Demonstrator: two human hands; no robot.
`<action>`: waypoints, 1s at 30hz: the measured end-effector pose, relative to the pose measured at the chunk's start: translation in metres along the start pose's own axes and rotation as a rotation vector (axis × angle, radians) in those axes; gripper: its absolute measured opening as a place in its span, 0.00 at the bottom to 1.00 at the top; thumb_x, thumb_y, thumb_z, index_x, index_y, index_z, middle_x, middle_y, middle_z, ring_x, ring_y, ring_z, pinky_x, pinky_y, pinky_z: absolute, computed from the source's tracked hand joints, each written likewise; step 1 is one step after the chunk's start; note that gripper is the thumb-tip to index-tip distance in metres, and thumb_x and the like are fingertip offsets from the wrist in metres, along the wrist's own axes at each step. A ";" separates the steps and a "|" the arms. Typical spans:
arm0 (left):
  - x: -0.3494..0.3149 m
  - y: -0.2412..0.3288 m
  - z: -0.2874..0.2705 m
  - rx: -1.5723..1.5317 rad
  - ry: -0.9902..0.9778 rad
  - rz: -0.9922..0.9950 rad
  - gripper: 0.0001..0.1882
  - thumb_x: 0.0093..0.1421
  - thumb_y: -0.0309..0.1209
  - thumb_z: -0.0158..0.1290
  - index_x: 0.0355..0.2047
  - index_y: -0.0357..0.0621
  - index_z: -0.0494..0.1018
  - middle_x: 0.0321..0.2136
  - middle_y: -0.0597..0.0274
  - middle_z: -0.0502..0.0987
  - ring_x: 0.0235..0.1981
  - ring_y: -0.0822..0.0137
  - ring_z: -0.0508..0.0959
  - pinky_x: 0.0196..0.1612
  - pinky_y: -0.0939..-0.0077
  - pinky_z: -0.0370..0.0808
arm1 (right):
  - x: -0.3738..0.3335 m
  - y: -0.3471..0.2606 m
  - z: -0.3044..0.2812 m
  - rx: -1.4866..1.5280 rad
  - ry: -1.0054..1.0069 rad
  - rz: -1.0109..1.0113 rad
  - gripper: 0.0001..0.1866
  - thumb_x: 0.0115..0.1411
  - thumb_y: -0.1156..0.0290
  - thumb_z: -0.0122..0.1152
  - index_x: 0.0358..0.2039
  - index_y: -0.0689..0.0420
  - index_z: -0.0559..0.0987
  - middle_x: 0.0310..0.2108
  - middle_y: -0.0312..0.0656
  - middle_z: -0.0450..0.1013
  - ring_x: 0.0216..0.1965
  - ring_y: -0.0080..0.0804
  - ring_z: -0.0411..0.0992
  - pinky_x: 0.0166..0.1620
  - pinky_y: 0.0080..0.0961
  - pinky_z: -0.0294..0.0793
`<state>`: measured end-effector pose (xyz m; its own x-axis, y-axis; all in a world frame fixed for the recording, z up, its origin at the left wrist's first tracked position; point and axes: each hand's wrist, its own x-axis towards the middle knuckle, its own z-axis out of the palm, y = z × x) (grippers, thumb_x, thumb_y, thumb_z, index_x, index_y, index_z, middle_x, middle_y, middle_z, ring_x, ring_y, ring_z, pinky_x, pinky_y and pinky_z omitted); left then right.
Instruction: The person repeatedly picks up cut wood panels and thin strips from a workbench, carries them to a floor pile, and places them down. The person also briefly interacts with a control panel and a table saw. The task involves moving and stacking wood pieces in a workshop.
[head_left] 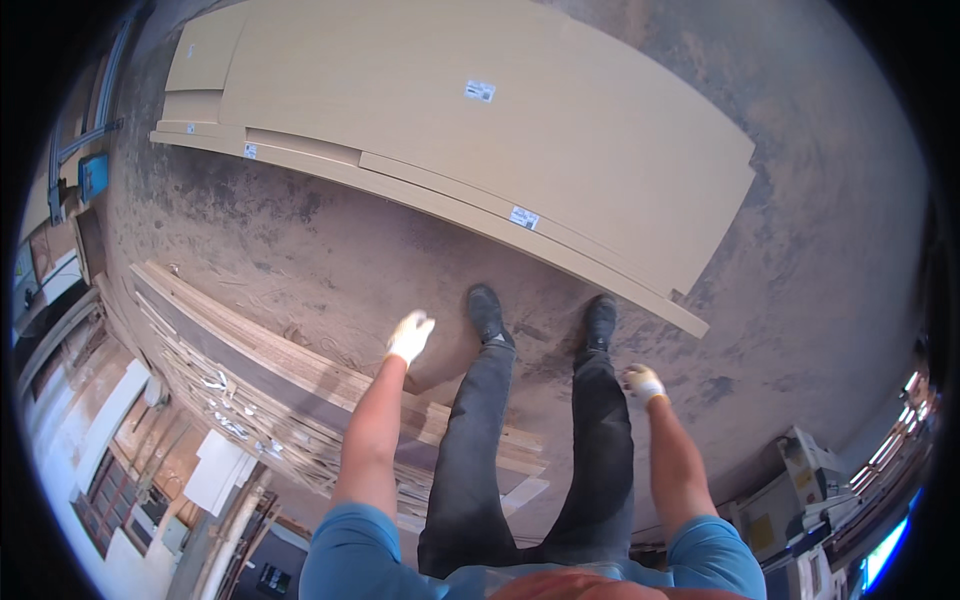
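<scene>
My left hand (411, 336), in a pale glove, hangs in the air left of my legs. Its fingers are loosely bent and a little apart, and bright light washes out their detail. On the other side, my right hand (644, 383), also gloved, hangs beside my right leg with loosely curled fingers. Neither hand shows anything in it or touches anything. In front of my shoes lies a low stack of large tan boards (400, 75) with small white labels. Narrower board strips (440, 190) run along its near edge.
Long wooden strips (300, 365) lie piled behind me on the left, with scraps beside them. A blue box (93, 177) stands at the far left by a metal frame. Grey machinery (790, 490) stands at the lower right. Dust covers the concrete floor (820, 240).
</scene>
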<state>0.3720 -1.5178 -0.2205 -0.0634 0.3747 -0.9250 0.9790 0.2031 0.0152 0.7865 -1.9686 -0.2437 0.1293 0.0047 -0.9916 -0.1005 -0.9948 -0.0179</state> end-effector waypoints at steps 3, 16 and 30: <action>-0.062 -0.060 0.062 -0.184 -0.179 -0.069 0.28 0.64 0.51 0.52 0.54 0.40 0.75 0.48 0.50 0.81 0.42 0.53 0.82 0.51 0.61 0.76 | -0.020 -0.080 0.037 -0.131 -0.013 -0.077 0.13 0.62 0.75 0.52 0.44 0.61 0.80 0.34 0.38 0.78 0.33 0.28 0.75 0.39 0.27 0.75; -0.219 -0.108 0.151 -0.802 -0.203 -0.231 0.18 0.65 0.44 0.53 0.41 0.40 0.79 0.28 0.59 0.81 0.26 0.66 0.81 0.30 0.68 0.77 | -0.113 -0.223 -0.089 -0.494 0.069 -0.276 0.20 0.59 0.72 0.56 0.52 0.61 0.78 0.34 0.42 0.81 0.31 0.29 0.80 0.32 0.27 0.77; -0.238 -0.080 -0.100 -0.577 0.157 0.187 0.21 0.61 0.48 0.54 0.35 0.41 0.82 0.34 0.52 0.82 0.41 0.51 0.80 0.46 0.61 0.74 | -0.229 -0.508 0.071 -1.124 0.029 -0.772 0.15 0.56 0.63 0.56 0.41 0.51 0.82 0.42 0.52 0.79 0.45 0.57 0.76 0.49 0.46 0.75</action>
<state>0.2898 -1.5323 0.0360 0.0283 0.5707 -0.8207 0.7167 0.5607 0.4146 0.7378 -1.4566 -0.0170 -0.1913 0.6040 -0.7737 0.8541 -0.2859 -0.4344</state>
